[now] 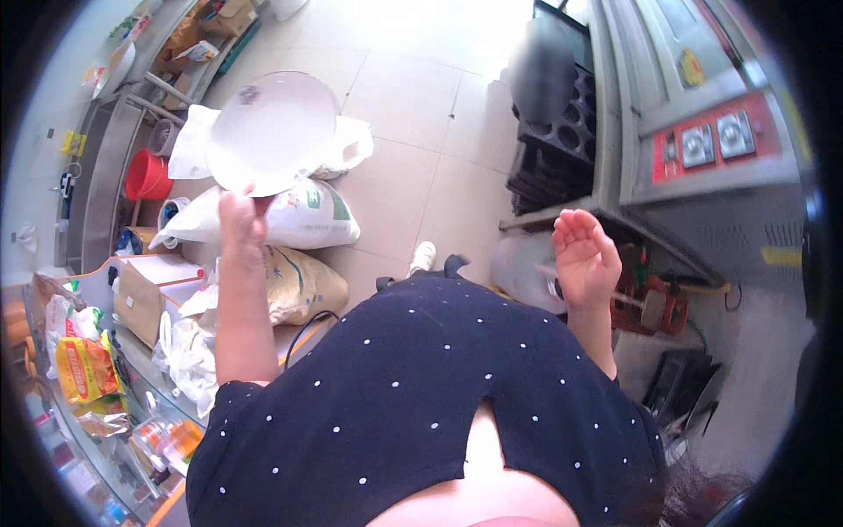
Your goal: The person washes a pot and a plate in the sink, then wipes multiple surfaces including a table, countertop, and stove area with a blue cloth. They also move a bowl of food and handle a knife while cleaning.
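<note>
My left hand (241,216) grips the near rim of a large round white dish (276,125), which looks like a plate or shallow basin. A small dark mark shows near its far left edge. Behind and below the dish lie a white plastic bag (191,148) and a full white woven sack (316,221) printed in green and red. On the other side, my right hand (586,257) is raised with its palm showing and nothing in it. A white gas cylinder (523,267) on the floor is nearest to that hand, below it.
At the right stands a metal oven (691,99) with a red control panel (711,139). Black perforated trays (553,141) are stacked beside it. A red bucket (148,174), a tan sack (306,283) and a glass counter (138,356) bearing bags stand on the left.
</note>
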